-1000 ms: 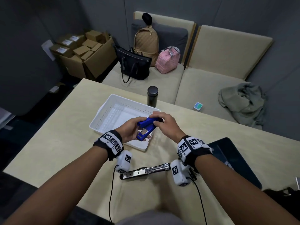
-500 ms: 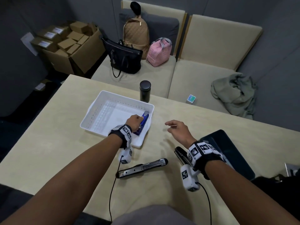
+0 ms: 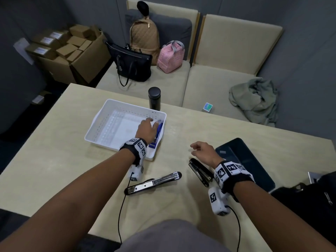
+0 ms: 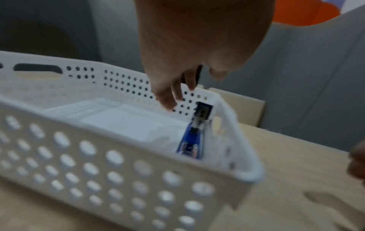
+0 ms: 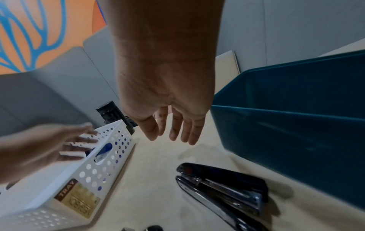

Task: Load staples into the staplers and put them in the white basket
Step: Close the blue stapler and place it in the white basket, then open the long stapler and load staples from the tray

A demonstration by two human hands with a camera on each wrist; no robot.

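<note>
While the left hand (image 3: 145, 129) hovers open-fingered over the blue stapler (image 3: 157, 133) in the white basket (image 3: 101, 122), the right hand (image 3: 204, 151) hangs open, empty, above the counter (image 3: 54, 160).

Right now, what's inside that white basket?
One blue stapler lies inside the white basket, along its right wall. The left hand hovers open beside it and covers part of the floor; the rest of the floor shows bare white.

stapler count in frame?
3. The blue stapler lies inside the white basket by its right wall; an opened black stapler and another black stapler lie on the table.
</note>
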